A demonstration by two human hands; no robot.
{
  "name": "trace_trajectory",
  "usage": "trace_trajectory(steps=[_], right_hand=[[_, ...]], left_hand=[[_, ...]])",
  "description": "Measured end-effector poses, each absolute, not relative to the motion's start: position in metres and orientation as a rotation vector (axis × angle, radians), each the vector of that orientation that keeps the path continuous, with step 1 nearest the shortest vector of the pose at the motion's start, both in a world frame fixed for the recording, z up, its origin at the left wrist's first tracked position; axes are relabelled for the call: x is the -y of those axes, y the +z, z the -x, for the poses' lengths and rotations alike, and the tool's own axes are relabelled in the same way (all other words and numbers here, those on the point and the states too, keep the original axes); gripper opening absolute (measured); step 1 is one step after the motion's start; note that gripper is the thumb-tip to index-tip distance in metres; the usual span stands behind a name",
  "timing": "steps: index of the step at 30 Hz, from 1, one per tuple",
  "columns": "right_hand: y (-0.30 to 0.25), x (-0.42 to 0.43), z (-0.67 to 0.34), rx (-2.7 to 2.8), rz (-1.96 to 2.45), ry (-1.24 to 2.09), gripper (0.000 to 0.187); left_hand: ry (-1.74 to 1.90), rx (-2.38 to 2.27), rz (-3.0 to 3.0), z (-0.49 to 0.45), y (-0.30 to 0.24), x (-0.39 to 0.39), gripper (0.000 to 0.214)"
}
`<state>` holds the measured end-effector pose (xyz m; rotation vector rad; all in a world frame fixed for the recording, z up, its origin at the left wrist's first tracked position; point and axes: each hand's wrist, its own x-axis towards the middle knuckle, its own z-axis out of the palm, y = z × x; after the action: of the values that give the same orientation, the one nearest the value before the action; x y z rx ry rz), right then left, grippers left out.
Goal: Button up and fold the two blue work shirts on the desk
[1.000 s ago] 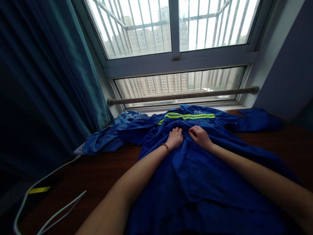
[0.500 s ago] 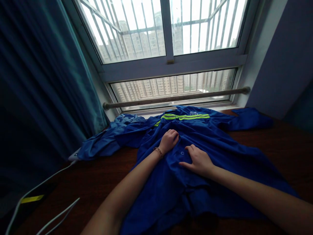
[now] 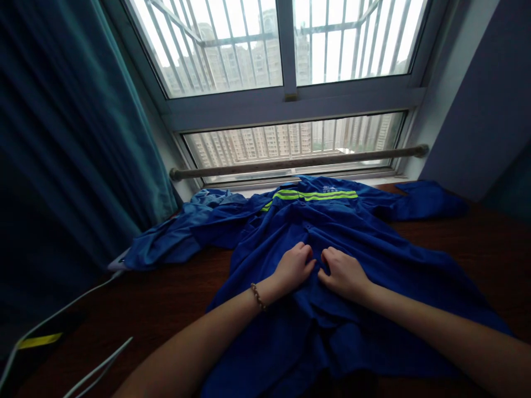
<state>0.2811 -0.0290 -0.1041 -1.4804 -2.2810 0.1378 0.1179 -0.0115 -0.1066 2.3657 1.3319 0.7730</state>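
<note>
Now hands (image 3: 293,269) closer together on blue garment (image 3: 319,312)

Room above jacket (image 3: 340,226), rail (image 3: 298,163) blocking beyond; curtain (image 3: 83,138) left

A blue curtain (image 3: 83,127) hangs beside a barred window (image 3: 289,88).

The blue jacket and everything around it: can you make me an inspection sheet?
Surface: brown wood, under the blue jacket.
Main thing: blue jacket, spread out, with yellow-green stripes and folds.
Clutter: crumpled blue cloth and a yellow strip at the picture's left.
Grip: left hand and right hand curled at the jacket's front; whether they pinch cloth, can't tell.
Cables: white cable at lower left, another stretch above; can't tell whether they join.
Surroundings: window, bar across it, curtain.
</note>
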Motion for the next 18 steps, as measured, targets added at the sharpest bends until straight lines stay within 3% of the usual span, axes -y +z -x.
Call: trace_trajectory(steps=[3, 11, 18], right_hand=[[-0.104, 0.024, -0.285, 2.2, 1.461, 0.336, 0.004], [-0.108, 0.008, -0.293, 1.439, 1.264, 1.311, 0.011], [-0.101, 0.01, -0.292, 1.09, 1.068, 1.712, 0.017]], left_hand=[[0.763, -1.336, -2.26, -0.116, -0.104, 0.011, 0.007], [0.815, -1.174, -2.026, -0.116, -0.095, 0.01, 0.008], [0.882, -1.04, -2.064, -0.121, -0.078, 0.023, 0.007]])
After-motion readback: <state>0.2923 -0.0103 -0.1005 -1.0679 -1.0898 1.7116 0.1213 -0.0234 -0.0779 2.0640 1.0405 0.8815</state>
